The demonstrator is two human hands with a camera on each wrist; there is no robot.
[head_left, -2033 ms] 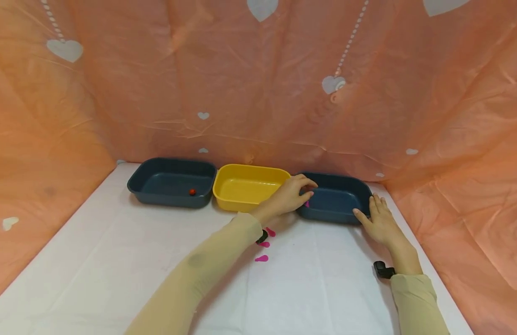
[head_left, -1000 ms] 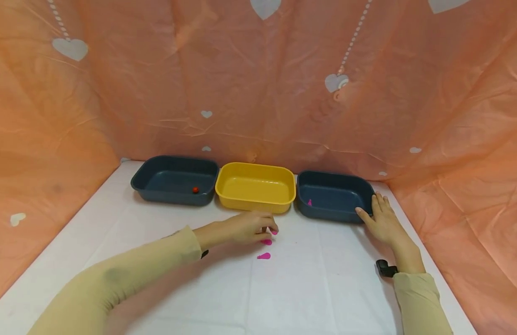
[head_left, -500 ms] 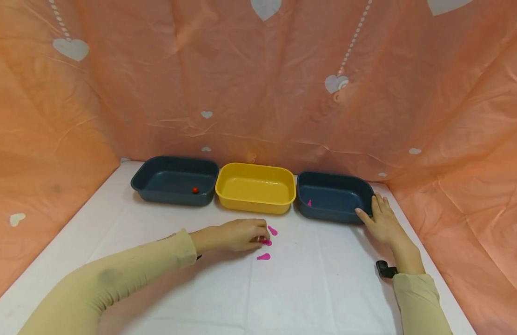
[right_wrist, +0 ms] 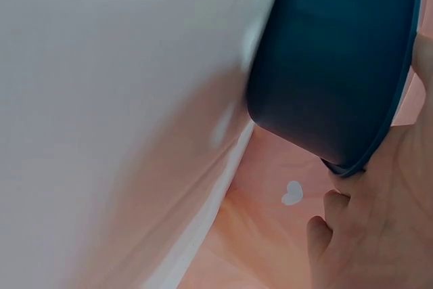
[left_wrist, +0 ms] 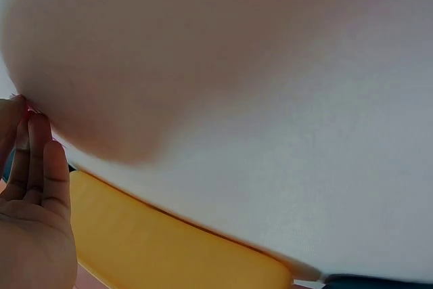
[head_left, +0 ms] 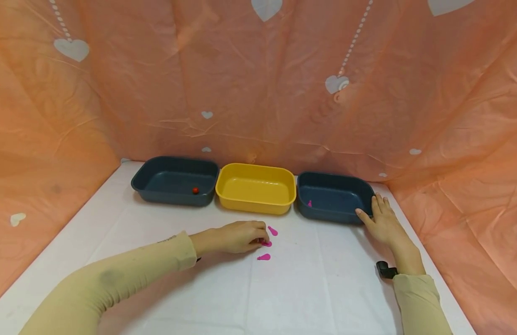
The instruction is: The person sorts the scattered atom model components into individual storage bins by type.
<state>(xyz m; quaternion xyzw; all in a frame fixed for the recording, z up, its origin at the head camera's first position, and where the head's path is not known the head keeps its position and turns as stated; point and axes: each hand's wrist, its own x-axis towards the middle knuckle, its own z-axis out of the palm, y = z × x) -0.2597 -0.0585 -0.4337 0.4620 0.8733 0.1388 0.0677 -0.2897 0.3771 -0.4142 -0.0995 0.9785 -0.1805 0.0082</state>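
My left hand is low over the white cloth, thumb and fingertips pinching the middle one of three small pink teardrop-shaped pieces. The left wrist view shows the fingertips meeting the thumb at a bit of pink; most of that piece is hidden. Just beyond lies another pink teardrop-shaped piece, and a third pink piece lies nearer. My right hand rests on the right corner of the right dark blue bin, fingers extended along its outer side and thumb at the front rim. Inside that bin is one pink piece.
A yellow bin stands in the middle of the row, beside the left dark blue bin, which holds a small red ball. Behind the bins hangs an orange curtain with white hearts, also enclosing both sides.
My left hand has come back from over the right bin to the pink pieces. It touched the farthest piece, then shifted to the middle one. The right hand stays at the bin.
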